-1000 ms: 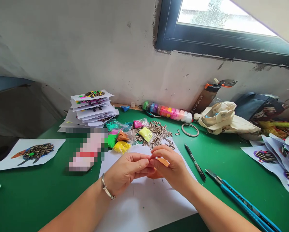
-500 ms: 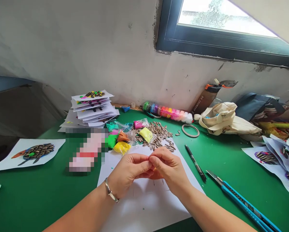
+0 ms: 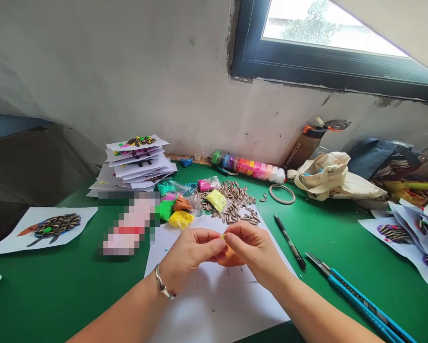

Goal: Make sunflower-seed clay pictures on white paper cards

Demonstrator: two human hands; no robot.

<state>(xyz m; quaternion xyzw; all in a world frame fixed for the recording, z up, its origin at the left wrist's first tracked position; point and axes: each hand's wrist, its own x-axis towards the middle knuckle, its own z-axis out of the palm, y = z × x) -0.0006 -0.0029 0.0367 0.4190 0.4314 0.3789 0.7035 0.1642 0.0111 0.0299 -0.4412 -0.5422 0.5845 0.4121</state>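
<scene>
My left hand (image 3: 199, 250) and my right hand (image 3: 248, 245) meet over the white paper (image 3: 214, 305), fingertips pinched together. A tiny bit of yellow clay (image 3: 223, 236) shows between them, held by both. Beneath the fingers, an orange clay shape (image 3: 231, 257) lies on the paper, partly covered by my hands, with short drawn lines below it. Sunflower seeds (image 3: 235, 195) are heaped behind the paper, beside bags of coloured clay, among them a yellow one (image 3: 180, 219) and an orange one (image 3: 181, 203).
A pen (image 3: 290, 242) and a blue cutter (image 3: 364, 297) lie on the right, with a tape ring (image 3: 281, 194) behind. Stacked pictures (image 3: 138, 162) stand back left; a seed picture (image 3: 53, 226) lies left. A bottle (image 3: 304, 145) and cloth bag (image 3: 324, 176) are at back right.
The fingertips have parted slightly, and the yellow bit now shows between them. More of the orange shape is visible below my hands.
</scene>
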